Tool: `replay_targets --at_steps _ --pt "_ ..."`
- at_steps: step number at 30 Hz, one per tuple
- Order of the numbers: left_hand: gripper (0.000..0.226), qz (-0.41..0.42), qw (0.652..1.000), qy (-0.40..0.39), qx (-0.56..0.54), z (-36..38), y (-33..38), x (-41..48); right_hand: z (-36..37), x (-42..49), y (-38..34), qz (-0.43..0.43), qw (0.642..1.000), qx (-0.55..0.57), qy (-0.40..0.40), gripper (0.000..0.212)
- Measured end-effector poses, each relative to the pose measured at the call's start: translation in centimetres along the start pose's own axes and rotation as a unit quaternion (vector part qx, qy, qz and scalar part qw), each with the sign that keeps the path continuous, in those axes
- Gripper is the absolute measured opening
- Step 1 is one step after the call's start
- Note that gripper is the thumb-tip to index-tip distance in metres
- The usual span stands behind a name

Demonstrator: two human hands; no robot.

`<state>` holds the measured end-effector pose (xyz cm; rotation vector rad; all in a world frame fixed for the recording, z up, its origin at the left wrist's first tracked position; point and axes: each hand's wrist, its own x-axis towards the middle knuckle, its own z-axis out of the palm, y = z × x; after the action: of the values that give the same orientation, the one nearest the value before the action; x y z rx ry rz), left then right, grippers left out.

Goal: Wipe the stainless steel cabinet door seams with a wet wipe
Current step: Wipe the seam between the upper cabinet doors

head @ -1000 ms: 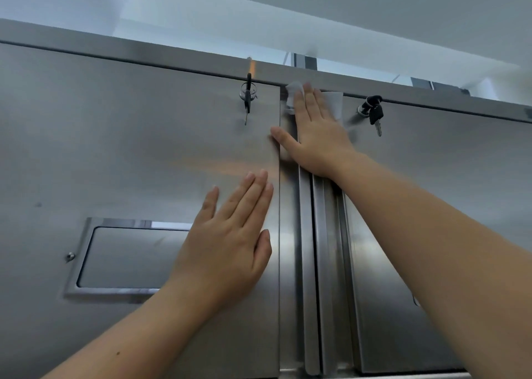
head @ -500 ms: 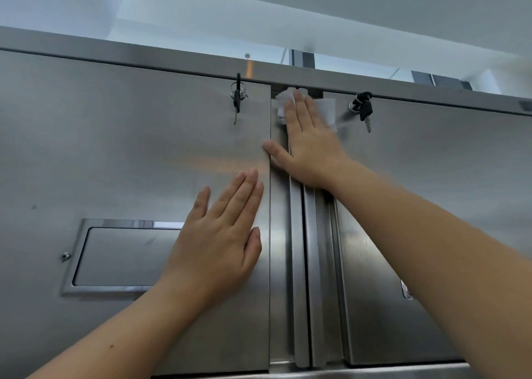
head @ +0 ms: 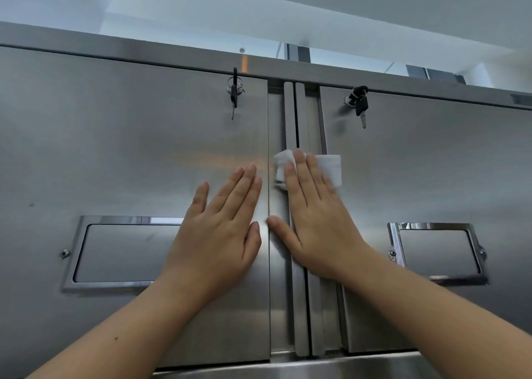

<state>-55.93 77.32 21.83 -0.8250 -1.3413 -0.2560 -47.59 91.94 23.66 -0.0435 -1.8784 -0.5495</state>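
wipe (head: 331, 168): white, folded, pressed flat over the seam (head: 294, 114) about midway up the doors; its right part spreads onto the edge of the right door (head: 431, 163).

seam: dark vertical gap between two raised steel strips, running from the top rail (head: 144, 53) down to the bottom ledge.

right hand (head: 316, 220): flat on the wipe, fingers straight and together, thumb out to the left; nothing pinched, the wipe is only pinned under the fingers.

left hand (head: 221, 234): flat on the left door (head: 115, 148), fingers straight, holding nothing; just beside the right thumb.

keys: one hangs in the left lock (head: 233, 96), one in the right lock (head: 359, 105), both near the top of the seam.

handles: recessed, left (head: 123, 252) and right (head: 437, 252), either side of the hands.

risks, as judged:
- wipe slides out or bunches on a stroke, since no finger curls round it.
- flat fingers bridge the strips, so the cloth may skim the faces and miss the gap itself.
- a stroke carried high and wide could snag a key.
- the bare left palm may leave prints on the steel.
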Motion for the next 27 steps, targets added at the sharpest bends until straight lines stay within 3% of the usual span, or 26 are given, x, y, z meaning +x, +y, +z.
replay_targets --at_steps 11,17,22,27 --pt "0.058 -0.003 1.0 -0.009 -0.001 0.0 0.0 -0.1 -2.6 11.2 3.1 0.064 0.998 -0.011 0.003 0.075" --pt "0.06 -0.04 0.999 -0.01 -0.015 -0.1 0.0 -0.2 -0.5 4.4 0.7 0.044 0.998 0.032 0.03 0.073" --pt "0.064 -0.051 0.998 -0.022 -0.033 -0.2 0.0 -0.3 0.9 -3.5 -1.3 -0.01 0.999 0.031 0.007 0.073" --pt "0.066 -0.057 0.997 -0.032 -0.042 -0.3 0.0 -0.3 0.1 0.6 0.4 0.008 1.0 -0.003 0.014 0.075"
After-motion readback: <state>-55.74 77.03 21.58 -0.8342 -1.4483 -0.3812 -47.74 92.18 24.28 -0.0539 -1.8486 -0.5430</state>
